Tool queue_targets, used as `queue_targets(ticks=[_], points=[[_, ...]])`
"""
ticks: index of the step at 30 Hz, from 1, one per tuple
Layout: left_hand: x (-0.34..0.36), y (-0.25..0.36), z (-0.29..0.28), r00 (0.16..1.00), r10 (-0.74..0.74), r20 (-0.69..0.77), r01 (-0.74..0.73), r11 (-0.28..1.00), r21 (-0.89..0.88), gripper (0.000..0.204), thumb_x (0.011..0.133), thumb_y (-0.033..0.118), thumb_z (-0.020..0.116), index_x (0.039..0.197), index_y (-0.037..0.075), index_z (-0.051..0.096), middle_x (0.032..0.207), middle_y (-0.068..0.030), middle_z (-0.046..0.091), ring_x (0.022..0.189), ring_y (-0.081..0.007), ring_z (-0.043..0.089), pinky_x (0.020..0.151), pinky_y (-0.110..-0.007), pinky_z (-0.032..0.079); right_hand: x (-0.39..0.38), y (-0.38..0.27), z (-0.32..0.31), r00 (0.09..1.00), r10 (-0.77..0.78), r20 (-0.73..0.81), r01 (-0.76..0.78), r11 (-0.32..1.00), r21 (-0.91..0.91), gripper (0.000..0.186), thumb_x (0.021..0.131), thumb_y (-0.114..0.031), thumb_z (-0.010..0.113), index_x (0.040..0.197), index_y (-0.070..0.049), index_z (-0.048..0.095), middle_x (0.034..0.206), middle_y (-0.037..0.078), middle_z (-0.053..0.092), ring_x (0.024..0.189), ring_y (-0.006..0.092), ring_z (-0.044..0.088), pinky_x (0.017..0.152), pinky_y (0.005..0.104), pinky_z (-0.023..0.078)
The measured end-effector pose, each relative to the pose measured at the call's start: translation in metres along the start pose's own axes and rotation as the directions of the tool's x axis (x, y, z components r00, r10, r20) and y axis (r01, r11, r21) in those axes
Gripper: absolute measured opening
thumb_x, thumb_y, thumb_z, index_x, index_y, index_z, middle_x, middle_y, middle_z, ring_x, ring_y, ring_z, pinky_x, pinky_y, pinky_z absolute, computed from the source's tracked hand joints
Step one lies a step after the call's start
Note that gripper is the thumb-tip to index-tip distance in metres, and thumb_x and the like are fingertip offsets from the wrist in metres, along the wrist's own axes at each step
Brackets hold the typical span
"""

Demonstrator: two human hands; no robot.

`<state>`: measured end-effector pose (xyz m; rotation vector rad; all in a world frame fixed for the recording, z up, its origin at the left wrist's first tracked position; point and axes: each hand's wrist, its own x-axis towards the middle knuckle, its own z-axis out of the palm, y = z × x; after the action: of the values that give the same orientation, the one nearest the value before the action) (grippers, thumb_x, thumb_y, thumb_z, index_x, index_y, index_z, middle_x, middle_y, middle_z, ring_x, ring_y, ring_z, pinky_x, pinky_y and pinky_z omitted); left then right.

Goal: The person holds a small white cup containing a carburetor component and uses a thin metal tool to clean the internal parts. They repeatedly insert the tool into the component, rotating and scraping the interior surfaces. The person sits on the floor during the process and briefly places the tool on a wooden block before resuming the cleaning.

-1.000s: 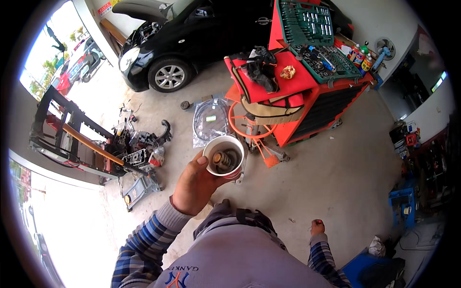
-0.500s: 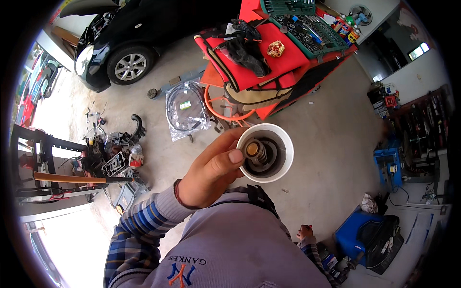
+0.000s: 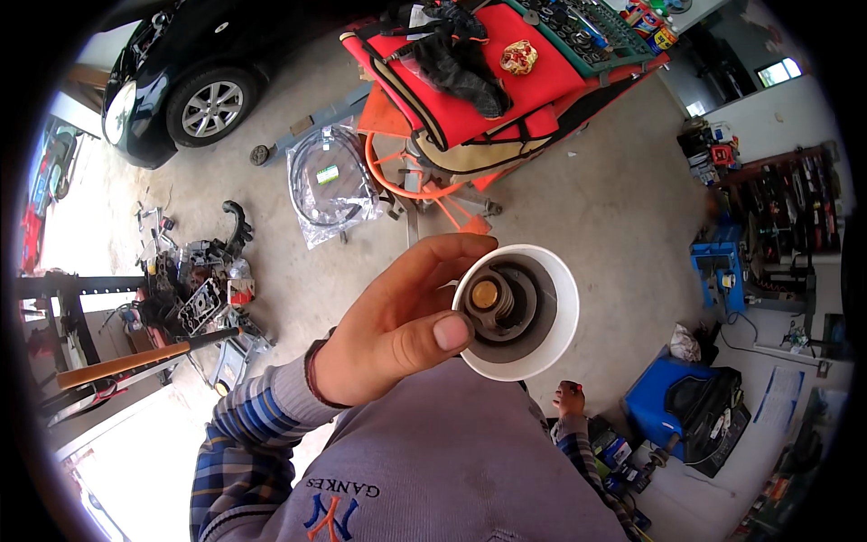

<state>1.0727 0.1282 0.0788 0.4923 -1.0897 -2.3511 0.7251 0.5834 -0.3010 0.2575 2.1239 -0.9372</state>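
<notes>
My left hand (image 3: 388,330) is wrapped round a white cup (image 3: 564,321), thumb on the near side and fingers behind. The cup is held up in front of my chest, its mouth tilted toward me. Inside it sits a metal part (image 3: 488,295) with a round brass-coloured end, a coil spring and a dark ring, like an engine thermostat; its lower side is hidden. My right hand (image 3: 569,399) hangs low by my right side, small in view, with its fingers curled. A tiny red spot shows at its fingers, too small to name.
Ahead stands a red padded cart (image 3: 533,86) with dark gloves (image 3: 461,81) and a socket set (image 3: 569,32). A bagged cable coil (image 3: 330,176) lies on the floor near a black car (image 3: 172,72). Engine parts (image 3: 203,298) are at left, a blue box (image 3: 655,397) at right.
The cup in my left hand has come closer and slightly right and down, so its inside shows larger. My view has shifted; the right hand still hangs at my side.
</notes>
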Motion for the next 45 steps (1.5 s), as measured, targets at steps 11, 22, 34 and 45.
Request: queue_targets(ticks=[11,22,34,45], points=[[0.024,-0.019,0.009,0.996,-0.022,-0.088,0.016,0.998,-0.066,0.085,0.084,0.045,0.072,0.142,-0.005,0.034,0.136,-0.0182,0.050,0.127,-0.0271,0.051,0.107,-0.042,0.040,0.058,0.048,-0.011,0.982,-0.184,-0.033,0.161,0.921,-0.355,0.021,0.092,-0.030,0.058,0.077,-0.020,0.048,0.067,-0.002,0.050,0.066,0.0137,0.050,0.062,0.0371,0.049],[0.107,-0.072,0.059,0.974,0.033,-0.224,-0.039,0.999,-0.022,0.073,0.092,0.044,0.061,0.146,0.002,0.035,0.143,-0.0147,0.047,0.133,-0.0326,0.045,0.113,-0.054,0.033,0.171,-0.050,0.004,0.950,-0.300,0.083,0.305,0.839,-0.450,0.027,0.082,-0.032,0.064,0.078,-0.005,0.060,0.074,0.009,0.065,0.070,0.0218,0.060,0.067,0.0352,0.049],[0.217,-0.120,0.134,0.908,0.065,-0.413,-0.068,0.998,0.008,0.073,0.087,0.053,0.063,0.137,0.003,0.046,0.129,-0.0173,0.058,0.120,-0.0338,0.056,0.105,-0.052,0.042,0.327,-0.230,-0.045,0.892,-0.450,-0.040,0.370,0.779,-0.506,0.030,0.080,-0.034,0.062,0.077,-0.005,0.063,0.073,0.017,0.065,0.070,0.0340,0.062,0.068,0.0430,0.050],[0.227,-0.107,0.140,0.807,0.113,-0.580,-0.149,0.989,-0.015,0.084,0.082,0.048,0.066,0.140,-0.004,0.037,0.132,-0.0184,0.052,0.123,-0.0285,0.053,0.103,-0.042,0.045,0.401,-0.197,0.010,0.922,0.153,0.356,0.006,0.913,-0.408,0.020,0.088,-0.028,0.060,0.079,-0.011,0.056,0.064,0.005,0.057,0.061,0.0204,0.057,0.065,0.0390,0.051]])
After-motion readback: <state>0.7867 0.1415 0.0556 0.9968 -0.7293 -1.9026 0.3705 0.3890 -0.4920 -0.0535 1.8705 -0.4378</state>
